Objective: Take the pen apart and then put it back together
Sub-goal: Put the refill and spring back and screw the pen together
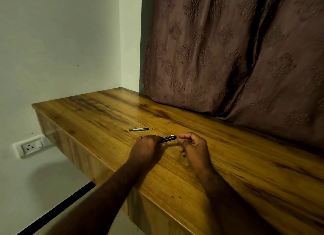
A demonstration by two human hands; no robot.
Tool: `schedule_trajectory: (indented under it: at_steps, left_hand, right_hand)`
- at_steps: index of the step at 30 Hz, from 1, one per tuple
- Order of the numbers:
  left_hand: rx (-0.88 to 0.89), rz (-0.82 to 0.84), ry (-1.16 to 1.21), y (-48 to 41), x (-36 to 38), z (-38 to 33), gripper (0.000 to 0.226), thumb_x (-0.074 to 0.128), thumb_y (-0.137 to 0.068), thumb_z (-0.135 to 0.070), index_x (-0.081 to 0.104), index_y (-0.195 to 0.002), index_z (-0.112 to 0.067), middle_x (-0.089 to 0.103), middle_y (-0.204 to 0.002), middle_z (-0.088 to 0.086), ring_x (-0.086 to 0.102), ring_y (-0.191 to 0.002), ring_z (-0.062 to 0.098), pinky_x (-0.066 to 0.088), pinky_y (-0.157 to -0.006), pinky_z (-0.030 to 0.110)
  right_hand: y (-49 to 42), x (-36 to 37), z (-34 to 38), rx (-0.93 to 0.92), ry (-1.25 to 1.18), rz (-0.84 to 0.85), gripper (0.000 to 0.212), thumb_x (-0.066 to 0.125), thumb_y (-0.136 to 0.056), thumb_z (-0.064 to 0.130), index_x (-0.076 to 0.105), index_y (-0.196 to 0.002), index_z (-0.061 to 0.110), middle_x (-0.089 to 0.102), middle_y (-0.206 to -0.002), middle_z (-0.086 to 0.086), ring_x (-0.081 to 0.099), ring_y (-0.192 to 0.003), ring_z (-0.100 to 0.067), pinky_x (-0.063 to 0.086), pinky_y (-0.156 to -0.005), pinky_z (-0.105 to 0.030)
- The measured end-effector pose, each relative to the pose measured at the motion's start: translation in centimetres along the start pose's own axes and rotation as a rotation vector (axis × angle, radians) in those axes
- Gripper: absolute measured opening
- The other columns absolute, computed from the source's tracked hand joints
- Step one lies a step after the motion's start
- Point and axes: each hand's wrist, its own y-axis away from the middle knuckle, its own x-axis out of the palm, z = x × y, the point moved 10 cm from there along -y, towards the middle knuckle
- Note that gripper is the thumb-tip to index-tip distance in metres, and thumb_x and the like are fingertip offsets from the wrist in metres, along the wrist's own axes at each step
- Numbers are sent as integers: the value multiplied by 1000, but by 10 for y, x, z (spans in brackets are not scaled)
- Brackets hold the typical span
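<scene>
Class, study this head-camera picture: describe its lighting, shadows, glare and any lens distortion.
Head view: dim, warm light; a soft shadow falls on the wall below the desk; mild glare shines on the far desktop and on the pen part in the left hand; wide-angle bending tilts the wall corner and curtain; the right hand looks slightly soft.

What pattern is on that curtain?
Brownish curtain with repeated embossed floral motifs, seen in the head view.
</scene>
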Motion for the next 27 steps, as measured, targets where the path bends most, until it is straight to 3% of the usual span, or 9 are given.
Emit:
schedule_trajectory:
  at_steps: [4, 10, 18, 24, 27]
  left_hand:
    - [-57, -18, 1, 0, -4, 2, 29, 54, -93, -41, 58, -112, -19, 69, -85, -2, 63, -75, 17, 44, -71, 33]
    - [-96, -39, -50, 0, -6, 8, 20, 56, -92, -38, 53, -102, -21, 68, -90, -1, 62, -83, 20, 40, -81, 35]
    - [-112, -67, -68, -1, -9, 12, 12, 56, -93, -24, 64, -102, -19, 69, -98, 1, 60, -93, 21, 38, -82, 35]
    - [-78, -68, -56, -4, -9, 10, 12, 58, -91, -21, 67, -99, -17, 70, -92, 3, 63, -86, 25, 47, -75, 38]
    - [-65, -77, -59, -3, -11, 7, 13, 57, -92, -22, 66, -100, -18, 69, -94, 2, 62, -87, 23, 46, -77, 38]
  right_hand:
    - [-4, -15, 1, -15, 91, -112, 10, 62, -90, 8, 70, -92, 14, 69, -81, 2, 61, -69, -9, 45, -58, -18]
    - [-16, -12, -11, 9, 415, -90, 7, 67, -88, 17, 73, -84, 16, 72, -80, 1, 63, -70, -12, 45, -59, -22]
    - [-29, -2, -15, 26, 525, 10, 10, 66, -88, 16, 74, -94, 18, 72, -94, 3, 64, -83, -11, 52, -72, -26]
    - [-34, 10, -16, -8, 651, 63, 8, 69, -84, 22, 76, -87, 23, 74, -90, 5, 66, -84, -13, 56, -78, -33]
    - [-34, 12, -15, -15, 694, 56, 15, 67, -86, 16, 69, -74, 24, 73, -87, 5, 64, -81, -13, 51, -72, -28]
